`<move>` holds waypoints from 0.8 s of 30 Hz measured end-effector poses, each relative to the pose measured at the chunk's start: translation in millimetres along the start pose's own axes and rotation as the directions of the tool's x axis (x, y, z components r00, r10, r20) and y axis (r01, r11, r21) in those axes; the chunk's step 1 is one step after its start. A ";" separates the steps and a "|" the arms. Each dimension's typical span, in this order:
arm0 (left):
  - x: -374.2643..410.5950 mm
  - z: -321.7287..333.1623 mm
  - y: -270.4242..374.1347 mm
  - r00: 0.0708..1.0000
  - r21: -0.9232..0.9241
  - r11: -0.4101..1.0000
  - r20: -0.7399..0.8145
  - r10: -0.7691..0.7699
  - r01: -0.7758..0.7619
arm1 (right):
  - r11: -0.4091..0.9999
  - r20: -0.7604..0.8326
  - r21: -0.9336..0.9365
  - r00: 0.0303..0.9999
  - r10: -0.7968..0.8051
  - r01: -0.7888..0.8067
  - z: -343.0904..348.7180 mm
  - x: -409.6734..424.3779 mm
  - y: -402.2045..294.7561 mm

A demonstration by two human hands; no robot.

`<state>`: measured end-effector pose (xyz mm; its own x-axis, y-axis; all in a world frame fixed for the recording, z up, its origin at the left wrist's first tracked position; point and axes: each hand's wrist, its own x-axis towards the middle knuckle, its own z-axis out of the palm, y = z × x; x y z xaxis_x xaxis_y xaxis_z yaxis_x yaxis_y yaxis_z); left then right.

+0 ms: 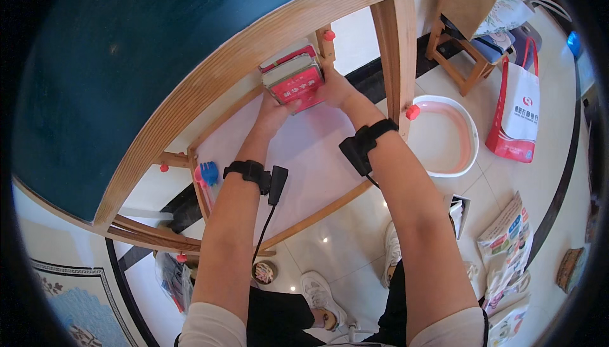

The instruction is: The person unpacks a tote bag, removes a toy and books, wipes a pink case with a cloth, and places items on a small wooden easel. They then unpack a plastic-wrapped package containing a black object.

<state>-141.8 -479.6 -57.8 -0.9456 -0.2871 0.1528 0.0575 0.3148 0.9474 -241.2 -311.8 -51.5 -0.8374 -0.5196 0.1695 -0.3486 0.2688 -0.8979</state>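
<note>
Between my two hands is a small stack of thick books, with a red-covered book [297,85] in front and another book with a red cover [290,57] behind it. My left hand [277,111] grips the lower left corner, its thumb on the red cover. At the right side, my right hand [335,89] clasps the stack. The books are over the far part of a pale, wood-framed tray [304,156] beneath a raised green chalkboard [157,47]. Whether the stack rests on the tray or is held above it, I cannot tell.
The chalkboard's wooden frame [238,71] arches over the tray. Inside the tray's left edge lies a blue plastic toy fork [209,173]. A white basin [476,142], a red-and-white bag [518,104] and a wooden chair [464,73] stand to the right. A chalk tub [263,272] sits below.
</note>
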 end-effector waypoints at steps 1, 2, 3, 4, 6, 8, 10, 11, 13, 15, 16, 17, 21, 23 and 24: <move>1.9 0.0 -1.8 1.000 -0.005 1.000 -0.008 0.009 -0.009 | 0.999 -0.003 -0.039 1.000 0.030 -0.030 0.8 -0.2 -1.5; 4.1 0.8 -3.4 1.000 -0.010 1.000 -0.016 0.018 -0.018 | 0.995 -0.008 -0.078 0.998 0.060 -0.061 1.5 -0.1 -3.4; 3.5 4.8 -0.8 0.999 -0.020 1.000 -0.023 0.023 -0.023 | 0.988 -0.011 -0.121 0.995 0.095 -0.096 0.6 -2.6 -4.9; 4.1 8.9 2.2 0.999 0.000 1.000 -0.019 0.027 -0.027 | 0.983 -0.017 -0.143 0.994 0.111 -0.112 -2.3 -4.9 -5.9; 4.9 17.4 9.5 0.999 0.040 0.999 -0.014 0.033 -0.032 | 0.972 -0.027 -0.189 0.990 0.140 -0.143 -9.1 -9.7 -10.1; 5.8 11.3 5.5 0.999 0.018 1.000 -0.035 0.007 -0.006 | 0.923 -0.098 -0.319 0.976 0.192 -0.214 -4.6 -19.9 -32.1; 9.6 10.4 2.5 0.998 0.034 0.999 -0.061 0.021 -0.019 | 0.902 -0.157 -0.343 0.962 0.222 -0.264 -8.5 -24.1 -49.4; 11.9 10.8 0.6 0.996 0.068 0.997 -0.079 0.045 -0.040 | 0.913 -0.173 -0.301 0.957 0.232 -0.276 -10.5 -25.1 -55.6; 17.4 22.5 -0.7 0.989 0.033 0.996 -0.120 0.088 -0.085 | 0.945 -0.196 -0.219 0.960 0.201 -0.242 -14.4 -21.9 -45.3; 22.2 31.5 -1.2 0.978 -0.077 0.988 -0.175 0.116 -0.131 | 0.983 -0.205 -0.114 0.972 0.115 -0.141 -16.8 -16.2 -29.9; 24.2 31.1 -2.4 0.967 -0.012 0.987 -0.202 0.155 -0.160 | 0.988 -0.150 -0.079 0.981 0.121 -0.134 -16.3 -15.9 -27.5; 26.4 30.0 -3.2 0.955 0.054 0.981 -0.226 0.195 -0.187 | 0.991 -0.095 -0.044 0.988 0.124 -0.128 -16.3 -16.0 -25.0; 37.3 25.6 -9.6 0.931 0.132 0.970 -0.278 0.235 -0.205 | 0.998 -0.015 0.011 0.998 0.062 -0.062 -11.7 -15.6 -19.9; 33.3 25.5 -9.7 0.931 0.121 0.976 -0.298 0.212 -0.183 | 0.996 0.016 -0.008 0.996 0.090 -0.089 -8.7 -18.9 -20.2; 30.5 24.8 -6.2 0.929 0.118 0.978 -0.309 0.202 -0.173 | 0.995 0.032 -0.015 0.994 0.101 -0.100 -6.8 -20.0 -23.4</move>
<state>-178.9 -467.9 -66.0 -0.7683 -0.4828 0.4203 0.1821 0.4645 0.8666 -219.1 -302.1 -31.1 -0.8543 -0.5158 0.0648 -0.2691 0.3320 -0.9041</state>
